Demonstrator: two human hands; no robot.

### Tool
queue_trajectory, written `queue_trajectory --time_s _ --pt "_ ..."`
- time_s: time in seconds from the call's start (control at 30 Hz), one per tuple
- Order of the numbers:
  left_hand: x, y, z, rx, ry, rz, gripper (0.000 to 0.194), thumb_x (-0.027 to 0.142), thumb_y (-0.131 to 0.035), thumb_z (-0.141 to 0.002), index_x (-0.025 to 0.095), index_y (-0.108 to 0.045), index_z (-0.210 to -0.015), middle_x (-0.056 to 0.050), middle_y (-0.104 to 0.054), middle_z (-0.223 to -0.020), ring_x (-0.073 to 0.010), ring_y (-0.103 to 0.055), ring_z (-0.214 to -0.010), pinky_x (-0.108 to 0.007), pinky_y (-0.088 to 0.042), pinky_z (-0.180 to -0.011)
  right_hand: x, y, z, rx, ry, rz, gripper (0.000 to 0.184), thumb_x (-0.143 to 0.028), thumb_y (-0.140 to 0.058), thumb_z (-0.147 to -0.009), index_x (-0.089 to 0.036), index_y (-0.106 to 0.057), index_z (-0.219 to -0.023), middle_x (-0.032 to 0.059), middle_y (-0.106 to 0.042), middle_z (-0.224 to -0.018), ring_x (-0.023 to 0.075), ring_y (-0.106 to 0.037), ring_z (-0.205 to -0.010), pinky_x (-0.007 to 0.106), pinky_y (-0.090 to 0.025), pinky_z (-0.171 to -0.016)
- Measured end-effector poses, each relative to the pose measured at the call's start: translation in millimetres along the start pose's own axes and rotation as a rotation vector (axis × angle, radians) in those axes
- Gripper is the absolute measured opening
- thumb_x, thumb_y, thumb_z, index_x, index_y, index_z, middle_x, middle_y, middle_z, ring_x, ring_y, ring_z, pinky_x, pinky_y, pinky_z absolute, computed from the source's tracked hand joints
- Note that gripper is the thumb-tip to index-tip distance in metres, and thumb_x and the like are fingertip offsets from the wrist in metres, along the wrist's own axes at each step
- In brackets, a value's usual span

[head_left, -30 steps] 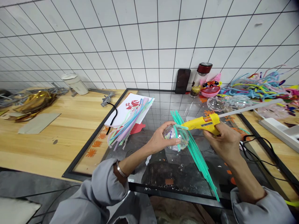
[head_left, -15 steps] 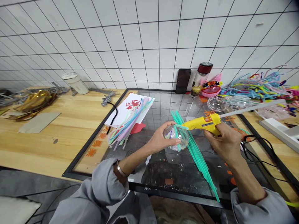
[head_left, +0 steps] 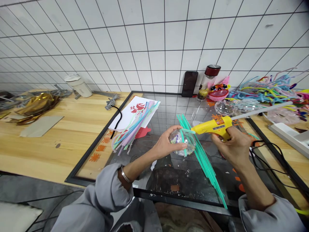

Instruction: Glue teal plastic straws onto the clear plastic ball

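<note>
My left hand (head_left: 169, 143) is closed around a clear plastic ball (head_left: 189, 146) with colourful bits showing inside it. A teal strip (head_left: 182, 137) crosses the ball's surface, and another teal piece (head_left: 189, 131) sticks out to the right at its top. My right hand (head_left: 233, 145) grips a yellow glue gun (head_left: 216, 126), its nozzle close to the end of that piece; I cannot tell whether they touch. A long white glue stick (head_left: 260, 111) comes out of the gun's back. Beneath the ball and to its right lies a bundle of teal pipe cleaners (head_left: 206, 162).
Pastel pipe cleaners (head_left: 131, 129) lie on white paper (head_left: 120, 120) to the left. At the back stand a phone (head_left: 189, 84), a glass bottle (head_left: 207, 80) and a pink item (head_left: 218, 93). Right of them are clear balls (head_left: 223, 108), piled pipe cleaners (head_left: 267, 88) and a black cable (head_left: 267, 161).
My right hand has drawn the glue gun slightly to the right, away from the ball. My left hand and the ball have stayed almost still.
</note>
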State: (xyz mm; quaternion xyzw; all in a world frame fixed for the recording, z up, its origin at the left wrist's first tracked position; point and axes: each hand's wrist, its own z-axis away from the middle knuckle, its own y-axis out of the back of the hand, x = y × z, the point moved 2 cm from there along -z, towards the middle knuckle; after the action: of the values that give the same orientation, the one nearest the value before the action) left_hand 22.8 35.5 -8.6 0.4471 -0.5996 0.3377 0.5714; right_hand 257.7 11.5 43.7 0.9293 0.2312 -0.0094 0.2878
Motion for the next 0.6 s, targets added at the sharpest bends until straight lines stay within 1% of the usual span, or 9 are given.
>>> queue_trajectory --time_s 0.13,0.27,0.37,0.5,0.6 --pt "-1.1 -0.1 0.6 0.001 -0.008 0.0 0.064 0.035 -0.082 -0.068 0.024 -0.054 -0.125 -0.004 -0.059 -0.119 -0.0199 -0.057 -0.105 -0.03 -0.045 -0.093 3.6 -0.5 0.6 0.016 -0.022 0.015 0.031 -0.022 -0.061 -0.071 -0.025 -0.032 -0.061 -0.0083 -0.032 -0.05 0.0083 -0.032 -0.041 0.026 -0.024 -0.043" --pt "-1.2 -1.0 0.5 0.0 -0.013 0.014 0.064 0.033 -0.082 -0.068 0.023 -0.054 -0.125 -0.005 -0.059 -0.118 -0.0199 -0.057 -0.105 -0.03 -0.045 -0.093 3.3 -1.8 1.3 -0.005 -0.054 0.022 0.032 -0.025 -0.061 -0.071 -0.025 -0.031 -0.06 -0.008 -0.032 -0.048 0.0087 -0.031 -0.041 0.026 -0.024 -0.043" --pt "-1.3 -1.0 0.2 0.001 -0.009 0.011 0.065 0.034 -0.082 -0.068 0.023 -0.054 -0.125 -0.004 -0.06 -0.116 -0.0191 -0.057 -0.102 -0.029 -0.045 -0.091 1.3 -2.5 1.6 -0.004 -0.035 0.025 0.03 -0.025 -0.06 -0.072 -0.025 -0.033 -0.06 -0.0074 -0.035 -0.049 0.0086 -0.032 -0.041 0.026 -0.025 -0.044" --pt "-0.6 -0.8 0.5 0.001 0.011 -0.009 0.066 0.036 -0.081 -0.067 0.024 -0.054 -0.125 -0.003 -0.061 -0.11 -0.0178 -0.057 -0.095 -0.028 -0.045 -0.086 -0.9 -1.8 0.6 -0.016 -0.011 0.008 0.023 -0.023 -0.059 -0.074 -0.024 -0.039 -0.062 -0.0055 -0.043 -0.051 0.0096 -0.038 -0.043 0.026 -0.029 -0.046" --pt "1.4 -1.4 1.0 -0.006 0.026 -0.009 0.067 0.035 -0.081 -0.066 0.023 -0.054 -0.125 -0.003 -0.062 -0.11 -0.018 -0.058 -0.094 -0.029 -0.045 -0.086 -2.0 -0.5 -0.4 -0.044 -0.019 -0.007 0.022 -0.024 -0.058 -0.075 -0.024 -0.04 -0.062 -0.0051 -0.042 -0.051 0.0101 -0.037 -0.043 0.026 -0.028 -0.045"
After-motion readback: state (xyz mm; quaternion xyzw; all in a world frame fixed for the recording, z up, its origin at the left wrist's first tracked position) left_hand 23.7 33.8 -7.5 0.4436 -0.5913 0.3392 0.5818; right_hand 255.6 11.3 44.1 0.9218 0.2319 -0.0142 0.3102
